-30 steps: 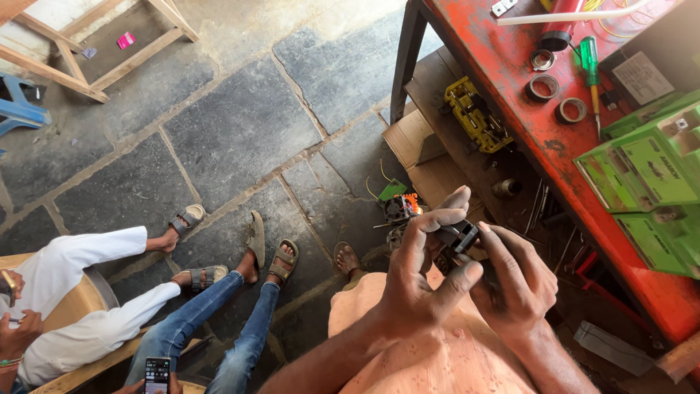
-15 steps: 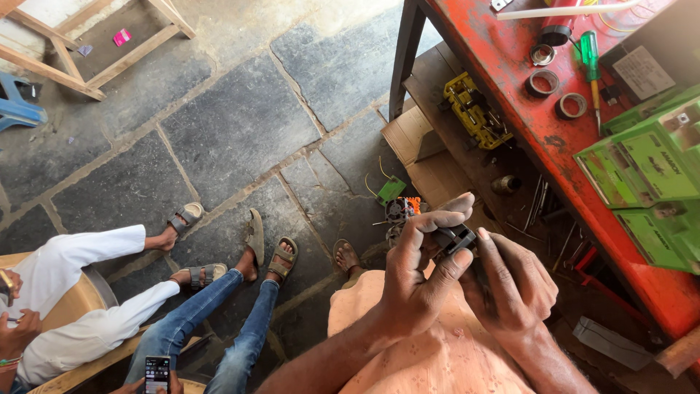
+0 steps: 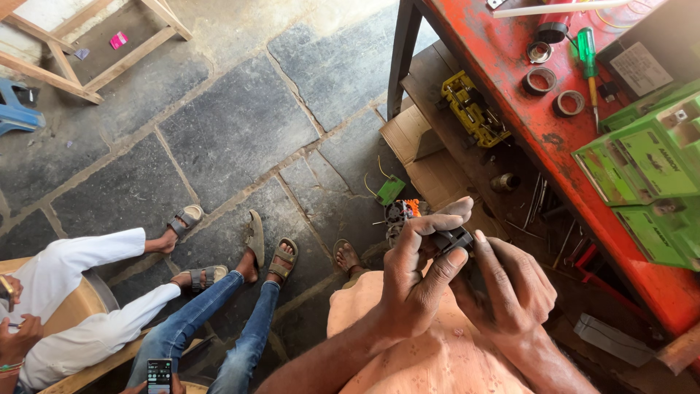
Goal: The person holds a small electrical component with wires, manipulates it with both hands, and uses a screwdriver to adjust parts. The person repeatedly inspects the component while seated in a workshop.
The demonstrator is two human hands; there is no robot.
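Observation:
Both my hands hold one small black part (image 3: 452,238) above my lap. My left hand (image 3: 419,273) wraps it from the left, thumb and forefinger pinching its top. My right hand (image 3: 510,284) grips it from the right, fingers curled under it. Most of the part is hidden by my fingers. Just beyond it on the floor lies a small motor piece with orange windings (image 3: 399,213). I wear a peach shirt (image 3: 430,350).
A red workbench (image 3: 510,87) runs along the right, carrying tape rolls (image 3: 540,80), a green-handled screwdriver (image 3: 588,51) and green boxes (image 3: 645,164). Its lower shelf holds a yellow tool (image 3: 472,111) and cardboard (image 3: 412,142). Two seated people (image 3: 109,292) are at lower left, one holding a phone (image 3: 159,375).
My hands have shifted slightly on the black part, the left fingers closing further over it. The seated people have stayed put.

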